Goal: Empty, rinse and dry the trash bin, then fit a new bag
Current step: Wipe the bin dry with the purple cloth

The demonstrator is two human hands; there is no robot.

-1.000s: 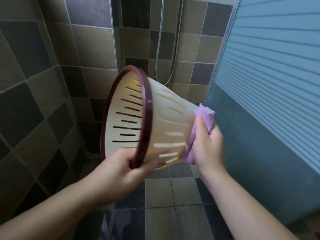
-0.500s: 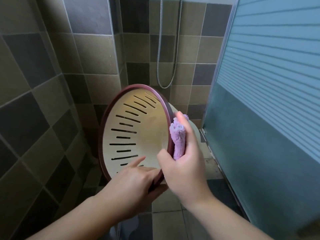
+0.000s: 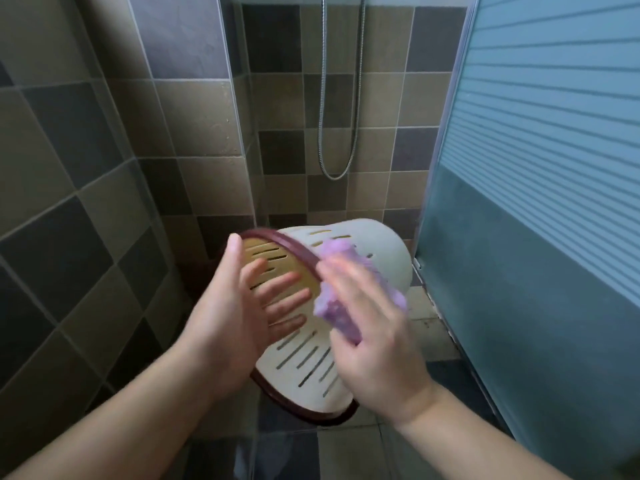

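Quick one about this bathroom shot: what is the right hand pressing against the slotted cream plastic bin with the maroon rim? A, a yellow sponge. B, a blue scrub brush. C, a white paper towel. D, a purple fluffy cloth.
D: the right hand presses a purple fluffy cloth on the outer wall of the slotted cream plastic bin, beside its maroon rim.

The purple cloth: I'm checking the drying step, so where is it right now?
In the head view, right of centre: the cloth is held by the right hand against the outer wall of the bin, just beside its dark red rim.

1 head view looks down, close over both forearms.
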